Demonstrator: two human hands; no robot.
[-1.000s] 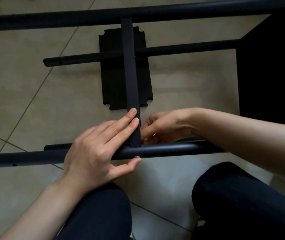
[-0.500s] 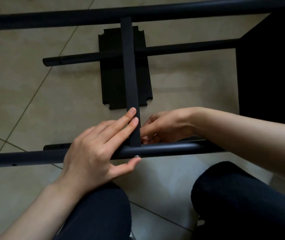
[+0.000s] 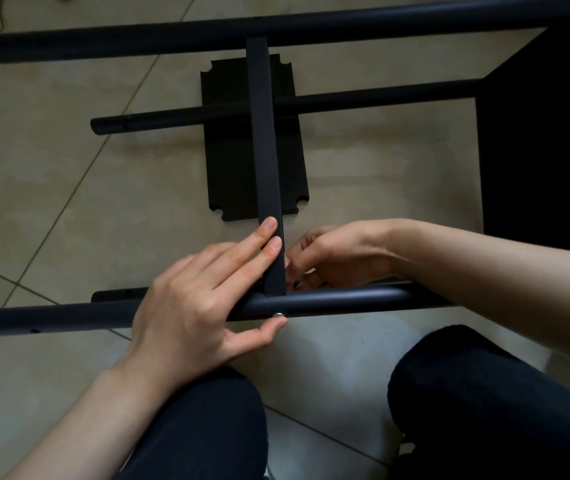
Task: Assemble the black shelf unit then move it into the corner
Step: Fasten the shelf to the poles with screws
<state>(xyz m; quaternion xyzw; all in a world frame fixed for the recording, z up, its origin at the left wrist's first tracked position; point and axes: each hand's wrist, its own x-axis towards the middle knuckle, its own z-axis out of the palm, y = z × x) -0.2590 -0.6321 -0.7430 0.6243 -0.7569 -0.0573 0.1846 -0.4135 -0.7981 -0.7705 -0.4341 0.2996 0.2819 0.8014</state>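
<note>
Hands (image 3: 190, 306) on black crossbar (image 3: 264, 161)

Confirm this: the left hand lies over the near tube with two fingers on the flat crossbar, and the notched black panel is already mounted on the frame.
Not quite. The head view shows the left hand over the near tube, fingers on the flat crossbar, but the notched black panel lies loose on the tiled floor beneath the frame.
</note>
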